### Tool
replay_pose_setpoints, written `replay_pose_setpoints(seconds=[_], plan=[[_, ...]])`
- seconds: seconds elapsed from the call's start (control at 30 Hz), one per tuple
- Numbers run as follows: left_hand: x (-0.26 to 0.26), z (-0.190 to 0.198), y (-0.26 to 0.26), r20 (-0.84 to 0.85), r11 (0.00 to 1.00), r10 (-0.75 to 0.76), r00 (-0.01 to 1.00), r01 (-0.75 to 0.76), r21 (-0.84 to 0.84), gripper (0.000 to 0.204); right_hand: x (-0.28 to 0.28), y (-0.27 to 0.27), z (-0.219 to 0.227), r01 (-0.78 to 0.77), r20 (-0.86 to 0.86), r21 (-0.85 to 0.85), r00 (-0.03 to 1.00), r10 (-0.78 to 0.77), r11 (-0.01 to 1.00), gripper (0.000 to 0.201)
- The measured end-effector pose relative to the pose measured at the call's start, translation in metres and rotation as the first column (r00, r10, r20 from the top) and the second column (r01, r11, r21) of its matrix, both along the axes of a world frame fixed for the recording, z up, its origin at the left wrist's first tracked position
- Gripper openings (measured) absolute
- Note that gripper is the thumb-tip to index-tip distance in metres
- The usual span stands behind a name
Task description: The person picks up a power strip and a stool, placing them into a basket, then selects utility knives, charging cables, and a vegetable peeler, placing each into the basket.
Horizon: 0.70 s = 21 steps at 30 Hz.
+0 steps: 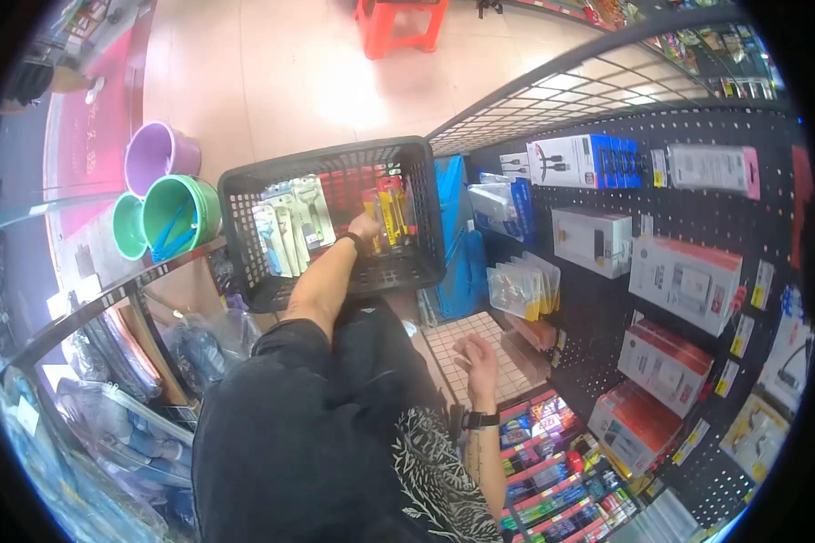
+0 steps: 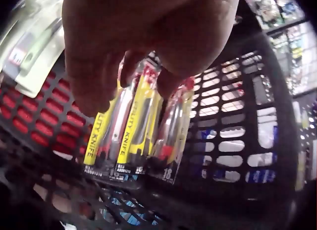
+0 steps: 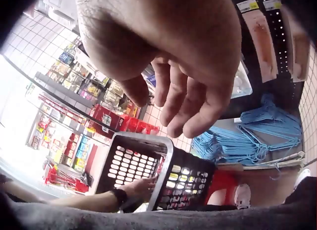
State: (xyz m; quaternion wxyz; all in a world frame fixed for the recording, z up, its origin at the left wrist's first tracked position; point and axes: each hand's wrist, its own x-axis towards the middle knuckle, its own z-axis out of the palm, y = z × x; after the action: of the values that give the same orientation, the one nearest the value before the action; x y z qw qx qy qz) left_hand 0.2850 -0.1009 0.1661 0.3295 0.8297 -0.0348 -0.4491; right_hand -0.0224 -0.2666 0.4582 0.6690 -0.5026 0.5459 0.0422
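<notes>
A black plastic basket (image 1: pixel 435 217) has several packs in it. My left hand (image 1: pixel 365 228) is down inside, on the right of the white-carded packs (image 1: pixel 290 222). In the left wrist view its fingers curl at the top of a yellow-and-black utility knife pack (image 2: pixel 136 126) and pinch it. More packs of the same kind lie close on both sides, their upper ends partly hidden by the hand. Away from the basket, near the pegboard shelves, my right hand (image 1: pixel 478 364) hangs with loosely bent fingers and holds nothing.
Blue hangers (image 3: pixel 270 123) are stacked right of the basket. Packaged goods (image 1: pixel 688 281) hang from the black pegboard (image 1: pixel 598 217) at right. Purple (image 1: pixel 163 154) and green buckets (image 1: pixel 210 213) stand to the left. A red stool (image 1: pixel 398 27) is on the floor ahead.
</notes>
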Motion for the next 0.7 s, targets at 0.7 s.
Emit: replay_pose_setpoints(seconds=[0.7], plan=[[-0.043,-0.068,-0.082,-0.001,0.827,0.474,0.881,-0.445,0.343,0.069,-0.017,0.01,-0.013,-0.091,-0.097,-0.019,0.991,0.089,0.996,0.031]])
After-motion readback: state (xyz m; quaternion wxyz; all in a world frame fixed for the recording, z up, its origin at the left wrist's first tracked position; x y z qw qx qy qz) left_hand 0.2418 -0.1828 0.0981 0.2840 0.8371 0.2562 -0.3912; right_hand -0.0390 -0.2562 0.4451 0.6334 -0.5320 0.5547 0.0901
